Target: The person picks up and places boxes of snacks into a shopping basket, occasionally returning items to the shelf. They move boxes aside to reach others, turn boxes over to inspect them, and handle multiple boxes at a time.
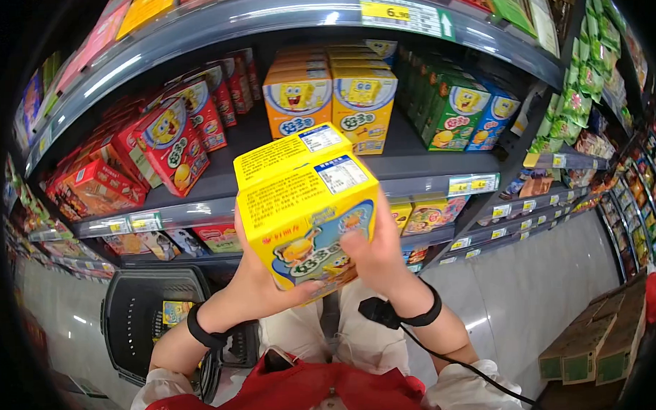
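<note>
Two yellow cartoon-printed snack boxes, a near one (310, 209) and a far one (279, 156), are held together in front of the shelf. My left hand (262, 283) supports them from the lower left, its thumb along the bottom edge of the near front. Around the right side closes my right hand (380, 257), its thumb pressed on the printed front. The fingers behind the boxes are hidden. Just beyond stand rows of orange boxes (298, 105) and yellow boxes (364, 113) on the shelf.
Red boxes (170, 145) lean on the shelf's left; green boxes (455, 117) and blue boxes (493, 120) stand right. A dark shopping basket (123, 328) at lower left holds a yellow box (176, 311). Cartons (582, 348) are at lower right. A cable (464, 370) trails from my right wrist.
</note>
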The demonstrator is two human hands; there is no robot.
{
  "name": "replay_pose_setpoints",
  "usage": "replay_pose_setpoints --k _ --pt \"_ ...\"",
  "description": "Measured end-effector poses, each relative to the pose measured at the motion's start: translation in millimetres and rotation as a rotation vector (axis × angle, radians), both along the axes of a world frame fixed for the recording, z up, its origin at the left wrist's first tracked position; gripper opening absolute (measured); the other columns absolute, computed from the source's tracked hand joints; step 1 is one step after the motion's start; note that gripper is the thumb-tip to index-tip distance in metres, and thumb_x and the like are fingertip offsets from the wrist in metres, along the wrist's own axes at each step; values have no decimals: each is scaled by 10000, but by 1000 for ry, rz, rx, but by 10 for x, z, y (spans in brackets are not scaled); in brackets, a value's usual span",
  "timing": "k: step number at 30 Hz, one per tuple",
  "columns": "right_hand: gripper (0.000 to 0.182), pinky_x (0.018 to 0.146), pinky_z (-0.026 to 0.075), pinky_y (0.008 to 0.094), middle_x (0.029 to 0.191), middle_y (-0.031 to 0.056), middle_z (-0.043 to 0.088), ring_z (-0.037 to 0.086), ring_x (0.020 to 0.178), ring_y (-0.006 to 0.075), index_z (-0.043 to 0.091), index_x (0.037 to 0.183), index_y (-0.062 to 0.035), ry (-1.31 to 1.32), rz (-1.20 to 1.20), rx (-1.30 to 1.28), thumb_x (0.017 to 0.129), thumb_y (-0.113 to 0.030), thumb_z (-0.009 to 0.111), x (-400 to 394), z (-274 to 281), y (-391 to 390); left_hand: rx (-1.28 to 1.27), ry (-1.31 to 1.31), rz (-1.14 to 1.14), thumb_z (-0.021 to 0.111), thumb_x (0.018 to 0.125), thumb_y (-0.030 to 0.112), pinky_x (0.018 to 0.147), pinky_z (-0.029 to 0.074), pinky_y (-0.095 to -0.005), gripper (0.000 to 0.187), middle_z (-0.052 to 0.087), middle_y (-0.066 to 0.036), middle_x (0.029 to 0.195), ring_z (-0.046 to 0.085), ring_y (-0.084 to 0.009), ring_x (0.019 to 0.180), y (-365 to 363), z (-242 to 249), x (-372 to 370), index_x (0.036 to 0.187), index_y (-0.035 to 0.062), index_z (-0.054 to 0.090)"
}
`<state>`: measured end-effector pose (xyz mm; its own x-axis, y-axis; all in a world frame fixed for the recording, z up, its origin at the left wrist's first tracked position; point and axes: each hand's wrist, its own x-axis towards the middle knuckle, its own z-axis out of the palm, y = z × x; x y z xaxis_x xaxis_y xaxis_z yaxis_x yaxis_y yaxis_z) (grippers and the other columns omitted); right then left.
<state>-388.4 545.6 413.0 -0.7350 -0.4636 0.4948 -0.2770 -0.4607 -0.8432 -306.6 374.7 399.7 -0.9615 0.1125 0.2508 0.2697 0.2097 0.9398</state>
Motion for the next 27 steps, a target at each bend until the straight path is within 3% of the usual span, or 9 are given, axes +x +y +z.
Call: replay_pose_setpoints --k 2,5,6,9,12,15,21,22,27 --pt "1018 1090 252 355 1450 184 294 317 1338 263 106 1461 13 205 -60 -54 748 -292 765 -175 42 190 -187 92 -17 831 653 225 1120 193 -432 1300 179 -226 1466 246 -332 1371 72 -23 -169 1403 24 -212" --pt "1180 1095 251 366 1446 180 305 322 1336 265 91 1471 -12 320 -121 -96 630 -342 851 -349 312 502 -513 548 82 858 612 239 1113 222 -424 1292 247 -262 1426 277 -355 1351 342 157 -543 1416 -15 -121" --pt "1190 1084 276 370 1439 175 318 344 1323 266 109 1474 -28 297 -153 -47 600 -309 866 -370 404 626 -553 655 116 867 598 244 1110 232 -422 1291 270 -274 1412 287 -363 1344 447 215 -687 1420 -28 -91" --pt "1132 1043 363 367 1392 145 382 419 1267 254 186 1459 -33 559 -337 -35 556 -153 857 -646 509 885 -527 668 101 857 600 202 1090 287 -411 1226 278 -277 1406 324 -372 1322 707 376 -1084 1426 -33 -17" --pt "1052 1002 423 355 1338 132 445 478 1213 239 240 1446 -63 580 -456 -32 560 -44 807 -842 592 1026 -449 727 96 837 620 172 1078 317 -415 1157 286 -260 1413 348 -385 1305 909 495 -1456 1436 -18 40" --pt "977 1001 422 352 1344 118 424 471 1211 230 292 1425 -79 563 -542 1 578 1 772 -1136 565 1085 -379 679 68 819 638 164 1067 331 -408 1104 321 -254 1406 359 -386 1298 987 567 -1754 1442 -8 82" --pt "878 1005 398 332 1304 118 447 477 1190 221 326 1394 -71 475 -527 42 651 -72 795 -1588 440 1085 -485 521 223 802 661 158 1043 357 -405 948 396 -265 1353 406 -382 1262 1015 487 -1914 1403 -31 243" --pt "862 1006 397 332 1295 121 452 478 1186 220 331 1388 -68 454 -508 26 662 -85 795 -1632 421 1087 -473 647 297 811 659 162 999 395 -399 822 469 -200 1306 466 -350 1199 1000 434 -1913 1343 7 383" --pt "775 974 411 336 1256 135 470 490 1154 219 364 1344 -54 436 -479 41 700 -150 785 -1781 391 1028 -775 1008 376 809 636 211 999 388 -399 808 472 -152 1330 464 -334 1203 869 829 -1763 1328 43 428"
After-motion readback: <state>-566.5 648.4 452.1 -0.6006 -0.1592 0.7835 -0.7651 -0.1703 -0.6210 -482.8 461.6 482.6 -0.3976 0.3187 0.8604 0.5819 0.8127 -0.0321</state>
